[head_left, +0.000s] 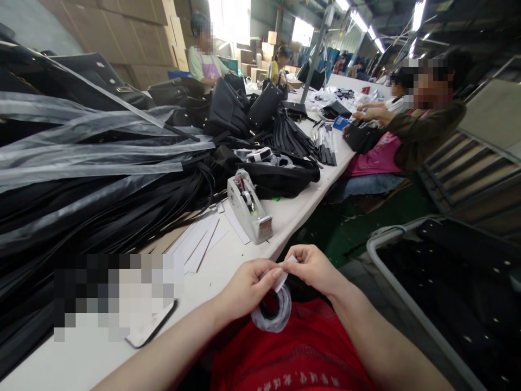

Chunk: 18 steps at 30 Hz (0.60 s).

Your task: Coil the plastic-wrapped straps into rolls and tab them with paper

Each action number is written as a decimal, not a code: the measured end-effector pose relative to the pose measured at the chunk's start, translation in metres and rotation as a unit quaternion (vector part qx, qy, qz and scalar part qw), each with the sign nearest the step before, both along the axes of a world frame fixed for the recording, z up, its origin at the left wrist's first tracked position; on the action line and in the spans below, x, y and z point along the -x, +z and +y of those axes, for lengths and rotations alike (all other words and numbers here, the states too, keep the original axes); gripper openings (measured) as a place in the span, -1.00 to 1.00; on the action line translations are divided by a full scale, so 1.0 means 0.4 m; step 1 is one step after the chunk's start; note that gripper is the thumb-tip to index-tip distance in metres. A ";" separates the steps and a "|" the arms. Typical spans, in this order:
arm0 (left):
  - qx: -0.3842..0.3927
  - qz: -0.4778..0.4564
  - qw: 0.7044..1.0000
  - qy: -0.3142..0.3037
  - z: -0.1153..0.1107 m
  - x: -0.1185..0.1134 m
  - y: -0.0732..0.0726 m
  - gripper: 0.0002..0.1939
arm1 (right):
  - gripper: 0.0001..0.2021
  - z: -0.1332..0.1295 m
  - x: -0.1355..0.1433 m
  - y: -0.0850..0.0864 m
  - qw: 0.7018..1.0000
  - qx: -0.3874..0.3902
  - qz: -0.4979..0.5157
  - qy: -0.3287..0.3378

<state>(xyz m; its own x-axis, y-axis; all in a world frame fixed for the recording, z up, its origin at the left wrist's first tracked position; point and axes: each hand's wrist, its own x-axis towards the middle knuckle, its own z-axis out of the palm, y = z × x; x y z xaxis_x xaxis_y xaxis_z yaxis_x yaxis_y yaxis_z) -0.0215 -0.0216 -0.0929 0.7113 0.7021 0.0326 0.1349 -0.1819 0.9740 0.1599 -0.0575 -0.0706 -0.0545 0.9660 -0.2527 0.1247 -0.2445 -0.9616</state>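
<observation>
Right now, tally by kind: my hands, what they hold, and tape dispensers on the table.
Hands, left hand and right hand: 2
Wrapped coil, held: 1
White slip, held: 1
Tape dispenser: 1
Total: 5

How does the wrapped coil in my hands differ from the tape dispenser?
The wrapped coil is a rounded ring; the tape dispenser has a long, angular body. Your left hand and right hand pinch a white strip at the coil, while the dispenser stands on the table. Both look pale grey outside.
</observation>
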 end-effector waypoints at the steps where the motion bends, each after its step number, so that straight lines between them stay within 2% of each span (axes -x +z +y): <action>1: -0.002 0.006 1.000 0.007 -0.001 -0.001 0.000 -0.63 | -0.59 0.001 0.000 -0.007 1.000 0.009 0.000 -0.005; 3: 0.017 0.026 0.999 0.032 -0.002 -0.004 -0.003 -0.68 | -0.56 0.003 -0.006 -0.027 1.000 0.020 0.000 -0.022; 6: 0.067 0.027 0.994 0.082 0.001 -0.006 -0.011 -0.65 | -0.45 0.005 -0.015 -0.068 0.997 0.046 0.011 -0.060; 8: 0.077 0.005 0.992 0.100 0.003 -0.006 -0.016 -0.64 | -0.41 0.001 -0.006 -0.094 0.994 0.087 0.047 -0.045; 10: 0.069 -0.014 0.992 0.102 0.003 -0.006 -0.016 -0.65 | -0.48 -0.008 0.015 -0.113 0.986 0.113 0.116 -0.029; 13: 0.045 -0.024 0.994 0.100 -0.006 -0.006 -0.010 -0.66 | -0.60 -0.016 0.048 -0.125 0.975 0.078 0.197 -0.071; 18: -0.042 -0.025 0.995 0.084 -0.021 -0.006 0.006 -0.67 | -0.68 -0.004 0.038 -0.099 0.984 -0.006 0.132 -0.122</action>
